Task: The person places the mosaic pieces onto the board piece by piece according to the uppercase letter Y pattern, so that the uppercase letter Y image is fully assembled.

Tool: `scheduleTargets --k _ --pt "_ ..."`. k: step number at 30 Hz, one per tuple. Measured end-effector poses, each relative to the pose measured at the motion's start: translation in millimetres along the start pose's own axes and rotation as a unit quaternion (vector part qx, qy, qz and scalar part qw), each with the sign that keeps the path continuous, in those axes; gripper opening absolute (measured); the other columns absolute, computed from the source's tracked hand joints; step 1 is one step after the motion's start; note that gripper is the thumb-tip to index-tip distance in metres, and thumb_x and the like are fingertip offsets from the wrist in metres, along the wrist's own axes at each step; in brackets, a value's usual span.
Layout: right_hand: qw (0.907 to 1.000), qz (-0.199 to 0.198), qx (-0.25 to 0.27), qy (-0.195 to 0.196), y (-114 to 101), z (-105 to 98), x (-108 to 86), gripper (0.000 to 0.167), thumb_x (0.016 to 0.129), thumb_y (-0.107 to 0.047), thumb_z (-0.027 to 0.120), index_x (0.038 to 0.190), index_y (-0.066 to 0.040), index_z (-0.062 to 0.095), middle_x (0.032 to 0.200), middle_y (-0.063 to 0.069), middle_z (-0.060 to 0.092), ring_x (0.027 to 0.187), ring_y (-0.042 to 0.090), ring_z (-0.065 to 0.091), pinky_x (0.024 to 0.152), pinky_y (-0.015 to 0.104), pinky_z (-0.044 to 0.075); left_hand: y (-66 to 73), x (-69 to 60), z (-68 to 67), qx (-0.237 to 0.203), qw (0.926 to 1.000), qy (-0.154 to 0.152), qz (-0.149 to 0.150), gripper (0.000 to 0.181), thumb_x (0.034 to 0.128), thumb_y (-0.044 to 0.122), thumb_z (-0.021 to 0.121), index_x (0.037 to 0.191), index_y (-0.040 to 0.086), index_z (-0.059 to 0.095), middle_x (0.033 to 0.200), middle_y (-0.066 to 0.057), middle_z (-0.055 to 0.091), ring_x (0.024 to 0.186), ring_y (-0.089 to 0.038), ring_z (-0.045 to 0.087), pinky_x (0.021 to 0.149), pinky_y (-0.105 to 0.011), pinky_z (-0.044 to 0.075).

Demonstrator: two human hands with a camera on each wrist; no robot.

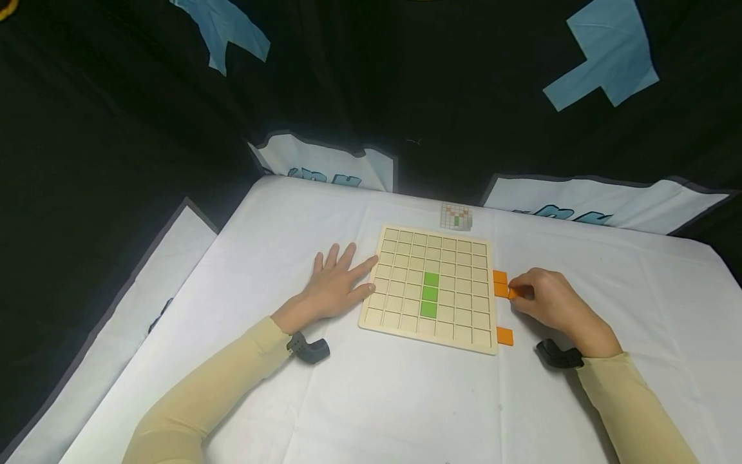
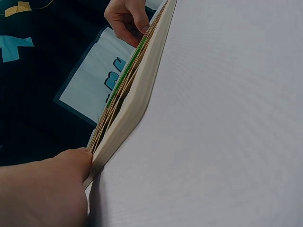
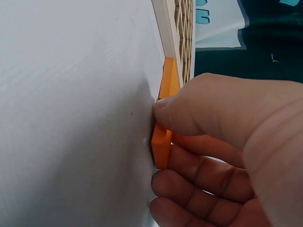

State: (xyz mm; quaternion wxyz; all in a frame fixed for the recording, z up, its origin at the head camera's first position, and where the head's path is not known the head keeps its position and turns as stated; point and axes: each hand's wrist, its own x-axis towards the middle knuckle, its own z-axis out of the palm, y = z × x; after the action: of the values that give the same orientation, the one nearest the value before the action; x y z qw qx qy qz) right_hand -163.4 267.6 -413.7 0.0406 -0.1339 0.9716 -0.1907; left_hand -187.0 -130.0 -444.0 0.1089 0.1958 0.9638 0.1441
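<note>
The right hand (image 1: 545, 298) pinches an orange tile (image 1: 513, 294) just off the board's (image 1: 464, 283) right edge; the left hand (image 1: 332, 287), fingers spread, touches the opposite edge, farther from that tile.

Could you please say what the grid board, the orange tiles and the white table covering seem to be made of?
Grid board: probably matte wood, given its pale tan colour.
Orange tiles: smooth, perhaps painted wood or plastic; their even colour leaves it open.
White table covering: likely matte fabric, from its creases.
</note>
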Motion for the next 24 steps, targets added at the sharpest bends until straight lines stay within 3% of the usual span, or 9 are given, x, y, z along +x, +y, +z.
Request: scheduleTargets --k 19,24 --pt "0.9999 0.001 0.004 0.012 -6.2 -6.3 5.8 0.029 0.084 -0.005 0.076 0.11 0.008 0.074 0.097 0.017 0.072 0.082 0.024 0.059 0.075 0.039 0.054 0.0 0.1 0.9 0.0 1.0 0.007 0.001 0.062 0.1059 0.053 0.038 0.163 0.031 0.027 0.171 -0.023 0.006 0.156 -0.053 -0.002 0.121 -0.074 0.0" --pt "0.9995 -0.019 0.015 0.02 -12.6 -5.8 10.6 0.027 0.083 -0.003 0.075 0.108 0.008 0.075 0.097 0.018 0.073 0.081 0.024 0.058 0.074 0.037 0.052 0.5 0.0 0.4 -0.002 1.0 0.007 0.001 0.062 0.1058 0.053 0.038 0.163 0.031 0.027 0.171 -0.023 0.006 0.156 -0.053 -0.003 0.121 -0.074 0.0"
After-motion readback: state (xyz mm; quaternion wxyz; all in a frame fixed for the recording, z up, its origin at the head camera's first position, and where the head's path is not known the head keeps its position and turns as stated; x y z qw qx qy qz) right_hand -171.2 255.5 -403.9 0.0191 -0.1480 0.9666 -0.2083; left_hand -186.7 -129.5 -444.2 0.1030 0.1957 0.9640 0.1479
